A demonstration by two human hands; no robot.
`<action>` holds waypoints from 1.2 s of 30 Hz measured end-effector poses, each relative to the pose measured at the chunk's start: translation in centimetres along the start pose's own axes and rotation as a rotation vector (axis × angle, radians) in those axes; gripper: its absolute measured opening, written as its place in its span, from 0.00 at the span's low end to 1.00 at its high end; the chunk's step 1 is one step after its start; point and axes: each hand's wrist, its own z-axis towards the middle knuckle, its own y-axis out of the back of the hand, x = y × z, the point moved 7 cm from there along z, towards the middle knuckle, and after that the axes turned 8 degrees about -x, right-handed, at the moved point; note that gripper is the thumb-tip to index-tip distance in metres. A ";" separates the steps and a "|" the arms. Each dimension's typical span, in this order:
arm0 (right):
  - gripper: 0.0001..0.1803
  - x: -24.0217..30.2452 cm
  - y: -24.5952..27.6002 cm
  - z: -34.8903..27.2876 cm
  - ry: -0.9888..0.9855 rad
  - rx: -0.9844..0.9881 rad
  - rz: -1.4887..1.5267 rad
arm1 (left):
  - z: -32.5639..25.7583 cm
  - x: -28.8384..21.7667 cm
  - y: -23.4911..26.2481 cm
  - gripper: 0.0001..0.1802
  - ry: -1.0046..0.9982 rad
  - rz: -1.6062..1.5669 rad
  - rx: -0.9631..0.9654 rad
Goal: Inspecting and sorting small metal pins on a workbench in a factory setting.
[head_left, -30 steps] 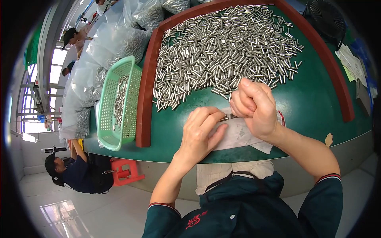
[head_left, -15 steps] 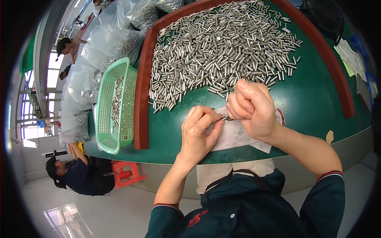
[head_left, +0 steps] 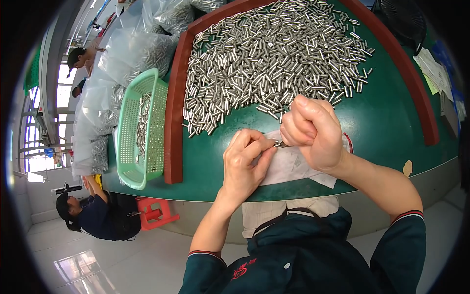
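Pinching a small metal pin [head_left: 281, 144] between my left hand [head_left: 247, 164] and clenched right hand [head_left: 313, 132], just above the white paper [head_left: 293, 166], near the pile of pins [head_left: 274, 59].

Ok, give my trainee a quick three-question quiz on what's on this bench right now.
1. True or false: both hands, the left hand and the right hand, meet at one small metal piece.
2. What lies under the hands on the green table? A) a white sheet B) a red stool C) a fan
3. Fill in: the green basket sits to the person's ____ of the red-brown rail that borders the pile of metal pins.

Key: 1 true; 2 A, the white sheet; 3 left.
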 end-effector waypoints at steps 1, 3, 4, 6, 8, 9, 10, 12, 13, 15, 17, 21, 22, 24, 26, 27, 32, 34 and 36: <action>0.23 -0.1 0.0 0.0 -0.005 0.000 0.006 | 0.0 0.2 0.0 0.07 0.015 -0.012 -0.001; 0.23 0.0 0.1 -0.1 0.011 -0.004 -0.014 | 0.0 0.3 -0.2 0.07 0.029 -0.031 0.002; 0.23 0.1 0.1 -0.2 0.027 -0.003 -0.034 | 0.1 0.3 -0.3 0.07 0.036 -0.039 0.003; 0.23 0.0 -0.1 -0.4 0.039 0.010 -0.056 | 0.0 0.3 -0.2 0.07 0.048 -0.039 0.004; 0.23 0.0 -0.5 -0.6 0.053 0.023 -0.080 | 0.1 0.1 -0.1 0.07 0.053 -0.043 0.003; 0.23 -0.1 -0.6 -0.7 0.050 0.015 -0.106 | 0.1 0.1 0.0 0.07 0.054 -0.041 0.003; 0.23 -0.2 -0.7 -0.7 0.048 0.008 -0.132 | 0.1 0.1 0.0 0.07 0.051 -0.037 -0.002; 0.22 -0.2 -0.8 -0.9 0.063 0.011 -0.128 | 0.0 0.0 0.1 0.07 0.041 -0.037 -0.003; 0.21 -0.2 -0.8 -1.0 0.076 0.015 -0.125 | 0.0 -0.1 0.1 0.07 0.039 -0.033 -0.002; 0.21 -0.2 -0.5 -0.9 0.069 0.023 -0.111 | 0.0 0.0 -0.2 0.07 0.025 -0.030 -0.001; 0.21 -0.1 -0.2 -0.8 0.052 0.017 0.032 | -0.4 0.1 -0.2 0.08 0.026 -0.046 -0.024; 0.23 0.7 0.4 0.0 0.109 -0.032 -0.032 | -0.5 -0.5 -0.2 0.09 -0.027 0.031 -0.035; 0.23 0.6 0.5 0.0 0.097 -0.035 -0.024 | -0.5 -0.8 -0.2 0.09 -0.063 0.058 -0.038; 0.24 0.7 0.3 0.1 0.092 -0.035 -0.023 | -0.4 -1.2 0.0 0.10 -0.107 0.081 -0.048; 0.24 0.6 0.4 0.1 0.081 -0.049 -0.008 | -0.4 -1.1 0.0 0.11 -0.099 0.080 -0.023; 0.24 0.7 0.5 0.2 0.080 -0.051 -0.009 | -0.3 -1.1 -0.1 0.11 -0.098 0.078 -0.022; 0.24 0.7 0.4 0.4 0.077 -0.041 -0.009 | 0.3 -1.8 -0.3 0.10 -0.255 0.216 0.008; 0.24 0.6 0.4 0.4 0.072 -0.046 -0.014 | 1.0 -0.8 0.8 0.09 -0.158 0.073 -0.077; 0.24 0.6 0.5 0.4 0.057 -0.060 -0.005 | 0.6 1.5 1.2 0.06 0.278 -0.356 -0.029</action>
